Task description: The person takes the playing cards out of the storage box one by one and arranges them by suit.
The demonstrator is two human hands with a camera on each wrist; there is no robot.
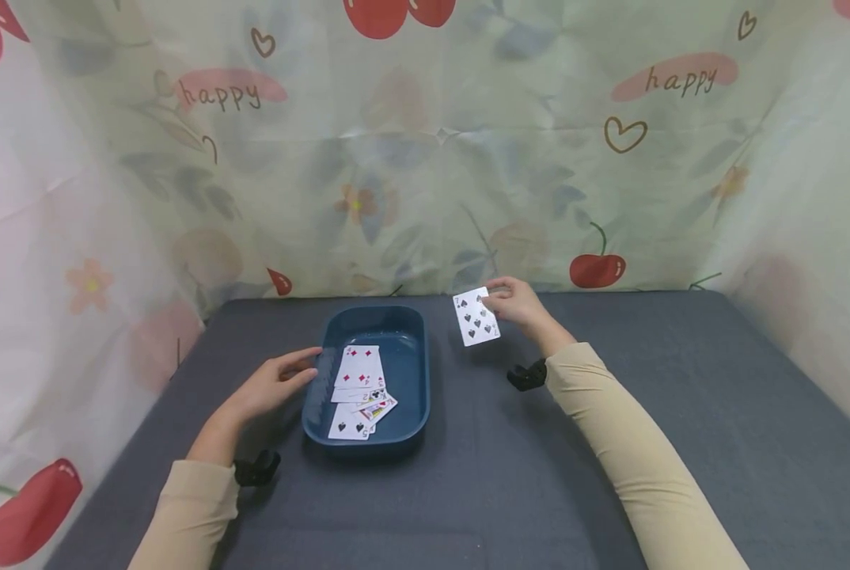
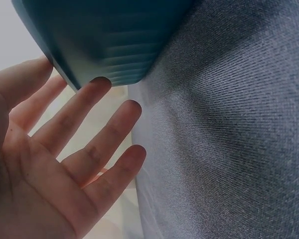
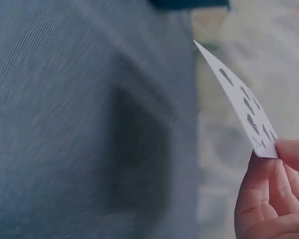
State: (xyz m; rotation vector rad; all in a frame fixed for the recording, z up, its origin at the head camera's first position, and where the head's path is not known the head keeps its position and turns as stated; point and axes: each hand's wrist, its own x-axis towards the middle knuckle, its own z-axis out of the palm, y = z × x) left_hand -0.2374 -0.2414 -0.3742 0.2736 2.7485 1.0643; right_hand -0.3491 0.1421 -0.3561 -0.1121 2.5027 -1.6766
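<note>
Head view: right hand (image 1: pixel 514 303) pinches a card (image 1: pixel 476 316) by its top right corner, held above the bench (image 1: pixel 610 443), just right of the tray (image 1: pixel 411 372) at about 1 o'clock from the tray's middle. Card is face toward the camera, white with black spade pips. Long axis runs roughly 11 to 5 o'clock, top edge tipped slightly left, free end hanging down toward the bench. Left hand (image 1: pixel 271 386) lies at the tray's left wall, 9 o'clock side, fingers straight and loose, tips at the rim. Tray is dark blue, oblong, long axis 12 to 6. Inside it is a loose pile of cards (image 1: pixel 361 392), face up, a red diamond card on top and others fanned toward 5 o'clock.

Left wrist view: left hand (image 2: pixel 55 169) with spread, relaxed fingers (image 2: pixel 97 107); index tip touches the tray's (image 2: pixel 109 35) ribbed outer wall, the other fingers sit just below it over the grey bench (image 2: pixel 229 139). It grips nothing.

Right wrist view: right hand (image 3: pixel 274 194) holds the card (image 3: pixel 239 102) seen nearly edge-on, thumb and fingers pressed on its lower end. Card bows slightly, long axis 11 to 5 o'clock, free corner pointing to 11. Dark pips show on the face. Grey bench (image 3: pixel 79 129) behind, blurred.
</note>
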